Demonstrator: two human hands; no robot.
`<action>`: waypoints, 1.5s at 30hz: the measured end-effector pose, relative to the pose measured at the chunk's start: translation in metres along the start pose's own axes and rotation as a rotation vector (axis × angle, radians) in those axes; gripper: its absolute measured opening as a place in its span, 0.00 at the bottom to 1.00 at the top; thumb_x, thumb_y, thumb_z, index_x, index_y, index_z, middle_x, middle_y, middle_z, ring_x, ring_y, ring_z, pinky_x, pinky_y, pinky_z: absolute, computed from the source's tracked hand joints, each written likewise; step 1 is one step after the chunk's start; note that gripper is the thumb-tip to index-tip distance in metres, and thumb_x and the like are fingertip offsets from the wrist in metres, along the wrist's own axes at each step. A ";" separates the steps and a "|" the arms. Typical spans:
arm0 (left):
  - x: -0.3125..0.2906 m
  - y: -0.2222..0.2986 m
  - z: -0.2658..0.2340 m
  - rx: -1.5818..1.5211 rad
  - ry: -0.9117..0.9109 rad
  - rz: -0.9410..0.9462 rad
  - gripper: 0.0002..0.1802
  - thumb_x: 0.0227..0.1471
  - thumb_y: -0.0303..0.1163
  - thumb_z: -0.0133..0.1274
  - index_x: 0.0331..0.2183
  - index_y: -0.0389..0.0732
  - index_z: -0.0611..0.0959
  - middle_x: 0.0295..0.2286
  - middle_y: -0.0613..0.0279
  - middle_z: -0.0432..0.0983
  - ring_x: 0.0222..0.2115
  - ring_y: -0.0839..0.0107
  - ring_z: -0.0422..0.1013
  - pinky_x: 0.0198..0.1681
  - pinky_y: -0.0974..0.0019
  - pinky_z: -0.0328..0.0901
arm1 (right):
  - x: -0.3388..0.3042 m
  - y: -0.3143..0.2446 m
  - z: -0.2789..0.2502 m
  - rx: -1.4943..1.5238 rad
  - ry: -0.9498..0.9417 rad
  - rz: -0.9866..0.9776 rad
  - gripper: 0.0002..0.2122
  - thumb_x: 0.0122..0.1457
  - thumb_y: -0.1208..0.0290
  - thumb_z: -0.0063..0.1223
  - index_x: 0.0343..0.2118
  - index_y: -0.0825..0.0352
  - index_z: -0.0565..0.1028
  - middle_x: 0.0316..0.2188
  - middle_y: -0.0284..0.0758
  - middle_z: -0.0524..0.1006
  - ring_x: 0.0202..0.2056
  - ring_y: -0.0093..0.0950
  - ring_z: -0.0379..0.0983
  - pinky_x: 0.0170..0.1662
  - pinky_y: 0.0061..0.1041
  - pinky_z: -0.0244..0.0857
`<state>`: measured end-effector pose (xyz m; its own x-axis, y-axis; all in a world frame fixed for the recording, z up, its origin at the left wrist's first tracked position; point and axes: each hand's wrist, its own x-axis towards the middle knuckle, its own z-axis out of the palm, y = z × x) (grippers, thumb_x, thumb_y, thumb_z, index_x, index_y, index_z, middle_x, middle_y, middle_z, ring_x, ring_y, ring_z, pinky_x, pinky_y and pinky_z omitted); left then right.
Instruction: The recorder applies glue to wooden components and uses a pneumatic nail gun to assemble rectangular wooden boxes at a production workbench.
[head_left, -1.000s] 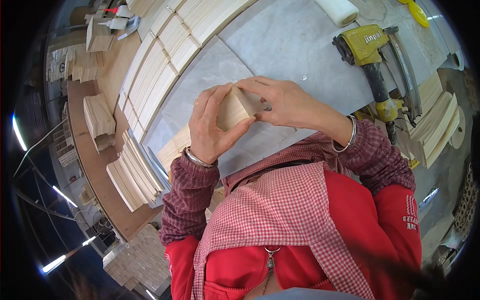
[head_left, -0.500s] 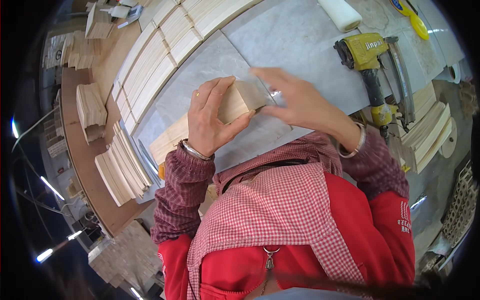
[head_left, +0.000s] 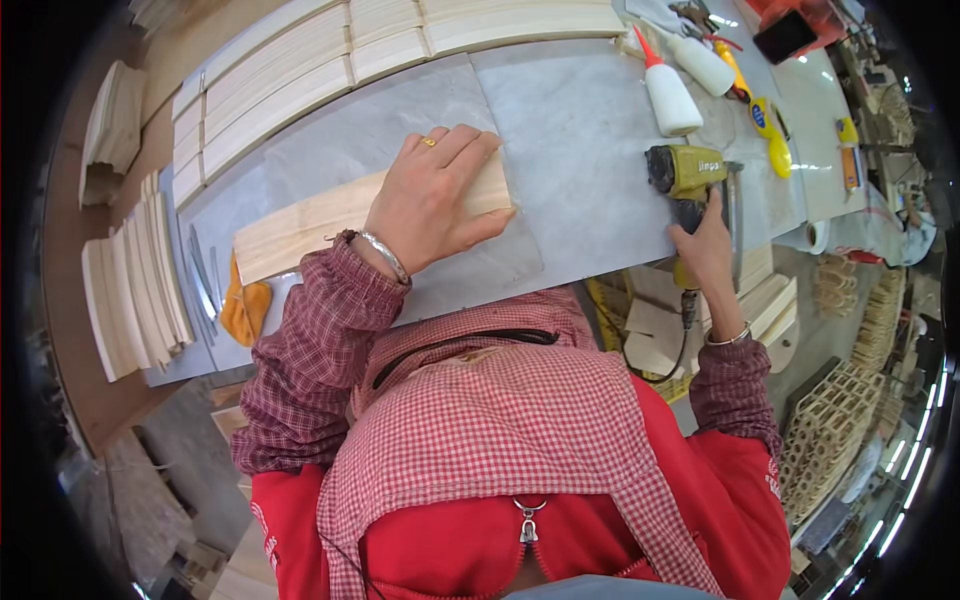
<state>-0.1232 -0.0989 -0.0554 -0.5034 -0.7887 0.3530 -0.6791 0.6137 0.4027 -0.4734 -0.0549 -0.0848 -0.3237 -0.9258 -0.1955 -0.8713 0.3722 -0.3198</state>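
A long pale wooden piece (head_left: 310,220) lies on the grey tabletop in front of me. My left hand (head_left: 435,195) grips its right end, with the fingers over the far edge and the thumb along the near side. Over to the right, my right hand (head_left: 708,245) is closed round the dark handle of a yellow-green nail gun (head_left: 690,172). The nail gun rests at the table's near right side, a hose running down from its lower end. Part of the handle is hidden behind my fingers.
Rows of pale wooden strips (head_left: 290,85) line the table's far side. A white glue bottle (head_left: 670,100) with a red tip and a yellow tool (head_left: 770,140) lie beyond the nail gun. Curved wooden pieces (head_left: 135,285) stand at the left, near an orange cloth (head_left: 245,305).
My right hand has left the wooden piece's end and moved right onto the nail gun's handle. My left hand stays on the wood, which now lies flatter. The view has turned rightward.
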 end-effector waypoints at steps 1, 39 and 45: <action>-0.001 -0.001 0.000 -0.013 0.027 -0.007 0.30 0.38 0.43 0.60 0.44 0.40 0.74 0.38 0.62 0.69 0.35 0.66 0.66 0.45 0.67 0.58 | 0.002 0.001 -0.002 -0.025 0.013 -0.012 0.36 0.47 0.64 0.54 0.58 0.73 0.56 0.46 0.51 0.70 0.47 0.43 0.68 0.48 0.33 0.62; 0.001 -0.002 0.004 -0.012 0.030 -0.034 0.24 0.36 0.40 0.62 0.35 0.39 0.74 0.33 0.61 0.68 0.34 0.66 0.64 0.44 0.67 0.58 | 0.006 -0.198 -0.124 -0.054 -0.407 -0.949 0.13 0.39 0.74 0.63 0.28 0.73 0.75 0.22 0.37 0.76 0.19 0.28 0.63 0.27 0.25 0.62; 0.001 -0.001 0.002 -0.020 -0.036 -0.060 0.28 0.34 0.39 0.64 0.38 0.38 0.73 0.35 0.62 0.66 0.34 0.67 0.63 0.44 0.67 0.57 | 0.007 -0.198 -0.123 -0.084 -0.374 -1.013 0.13 0.37 0.74 0.62 0.27 0.73 0.75 0.21 0.38 0.76 0.19 0.29 0.62 0.26 0.26 0.62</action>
<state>-0.1240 -0.1005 -0.0575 -0.4817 -0.8244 0.2972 -0.6976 0.5660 0.4394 -0.3486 -0.1430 0.0906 0.6813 -0.7163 -0.1512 -0.6979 -0.5731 -0.4296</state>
